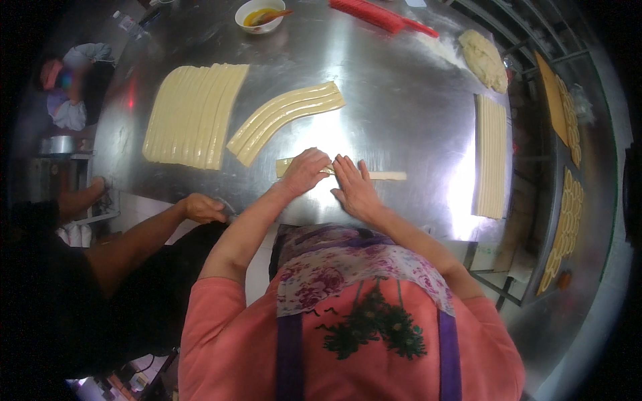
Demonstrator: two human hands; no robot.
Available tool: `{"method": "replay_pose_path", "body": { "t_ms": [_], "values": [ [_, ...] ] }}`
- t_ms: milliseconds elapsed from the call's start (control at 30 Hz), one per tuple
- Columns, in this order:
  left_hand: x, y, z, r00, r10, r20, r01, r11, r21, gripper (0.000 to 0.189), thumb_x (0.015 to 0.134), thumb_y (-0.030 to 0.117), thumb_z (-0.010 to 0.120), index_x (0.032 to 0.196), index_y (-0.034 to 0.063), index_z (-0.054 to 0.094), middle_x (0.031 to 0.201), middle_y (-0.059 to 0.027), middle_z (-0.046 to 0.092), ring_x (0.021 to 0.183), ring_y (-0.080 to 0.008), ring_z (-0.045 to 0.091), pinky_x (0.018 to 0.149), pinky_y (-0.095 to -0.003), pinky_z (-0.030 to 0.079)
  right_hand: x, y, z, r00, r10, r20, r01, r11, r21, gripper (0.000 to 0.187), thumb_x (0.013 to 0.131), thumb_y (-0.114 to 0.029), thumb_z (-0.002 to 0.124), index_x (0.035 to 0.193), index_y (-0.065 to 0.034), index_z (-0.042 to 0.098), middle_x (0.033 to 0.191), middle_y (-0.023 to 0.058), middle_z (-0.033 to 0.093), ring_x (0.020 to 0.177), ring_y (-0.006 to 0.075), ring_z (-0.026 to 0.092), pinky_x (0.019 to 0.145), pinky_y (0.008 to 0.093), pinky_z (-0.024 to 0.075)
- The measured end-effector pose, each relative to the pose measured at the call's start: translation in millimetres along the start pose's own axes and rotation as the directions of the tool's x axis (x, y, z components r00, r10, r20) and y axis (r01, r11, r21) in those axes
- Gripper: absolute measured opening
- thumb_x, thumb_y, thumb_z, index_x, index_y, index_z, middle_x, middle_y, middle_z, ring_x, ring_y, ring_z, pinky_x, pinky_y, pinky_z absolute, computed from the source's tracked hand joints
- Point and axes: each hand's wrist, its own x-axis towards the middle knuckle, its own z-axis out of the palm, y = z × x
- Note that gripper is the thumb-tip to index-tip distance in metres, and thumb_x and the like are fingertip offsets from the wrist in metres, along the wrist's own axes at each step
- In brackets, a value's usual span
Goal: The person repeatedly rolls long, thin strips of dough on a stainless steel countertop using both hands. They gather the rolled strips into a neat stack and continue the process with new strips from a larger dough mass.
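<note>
My left hand is curled over a narrow dough strip on the steel table, its fingertips pinching the strip. Close beside it, my right hand lies flat on the strip, fingers stretched out. The strip's left end looks glossy; its right end is pale and matt. Part of it is hidden under both hands. Beyond my left hand lies a curved band of glossy dough strips. A wide sheet of side-by-side glossy strips lies further left.
A bowl of yellow liquid with a brush and a red bristle brush stand at the far side. At right are a dough lump, pale strips and trays of shaped dough. A co-worker's hand is at the near left edge.
</note>
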Motion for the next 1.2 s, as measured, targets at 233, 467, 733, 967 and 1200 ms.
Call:
{"method": "replay_pose_path", "body": {
  "t_ms": [233,467,733,967,1200],
  "values": [
    [-5,-3,-10,0.992,0.056,-0.116,-0.046,0.995,0.086,0.021,0.078,0.014,0.071,0.092,0.002,0.061,0.095,-0.012,0.062,0.094,-0.0342,0.059,0.083,-0.0446,0.049,2,-6,0,0.999,-0.027,0.029,0.027,0.999,-0.027,0.071,0.098,-0.032,0.057,0.153,0.0022,0.027,0.161,0.0193,0.026,0.151,0.0335,0.024,0.122,0.0565,0.0138],
    [-18,-8,-15,0.994,-0.101,0.029,0.103,0.993,-0.056,0.024,0.078,0.013,0.072,0.096,0.0019,0.061,0.099,-0.0139,0.063,0.099,-0.0354,0.06,0.085,-0.0448,0.05,13,-18,5,0.997,-0.059,0.041,0.059,0.998,-0.002,0.072,0.098,-0.033,0.057,0.153,0.0027,0.028,0.161,0.0202,0.026,0.151,0.0338,0.023,0.122,0.0565,0.0136],
    [-31,-14,-24,0.982,-0.178,0.067,0.181,0.982,-0.05,0.023,0.079,0.016,0.072,0.095,0.0031,0.062,0.095,-0.0127,0.062,0.096,-0.0348,0.06,0.085,-0.0434,0.05,25,-32,7,0.995,-0.069,0.071,0.069,0.998,0.011,0.073,0.098,-0.032,0.058,0.153,0.0022,0.026,0.162,0.0202,0.024,0.151,0.0338,0.022,0.122,0.0564,0.0131],
    [-29,-16,-45,0.993,-0.09,-0.079,0.092,0.996,0.017,0.018,0.076,0.01,0.07,0.088,0.0036,0.058,0.087,-0.0123,0.057,0.09,-0.0335,0.057,0.084,-0.0454,0.048,32,-39,9,0.996,-0.07,0.053,0.068,0.997,0.043,0.073,0.097,-0.032,0.058,0.154,0.0017,0.026,0.162,0.0194,0.024,0.151,0.0321,0.022,0.122,0.0559,0.0132],
    [-41,-17,-53,0.99,-0.139,-0.033,0.138,0.99,-0.011,0.022,0.074,0.009,0.072,0.092,0.0028,0.061,0.09,-0.012,0.059,0.091,-0.0337,0.058,0.085,-0.0455,0.048,42,-50,9,0.992,-0.101,0.077,0.099,0.994,0.036,0.073,0.097,-0.031,0.058,0.154,0.0018,0.026,0.162,0.0183,0.025,0.151,0.0319,0.023,0.122,0.0553,0.014]
  ]
}}
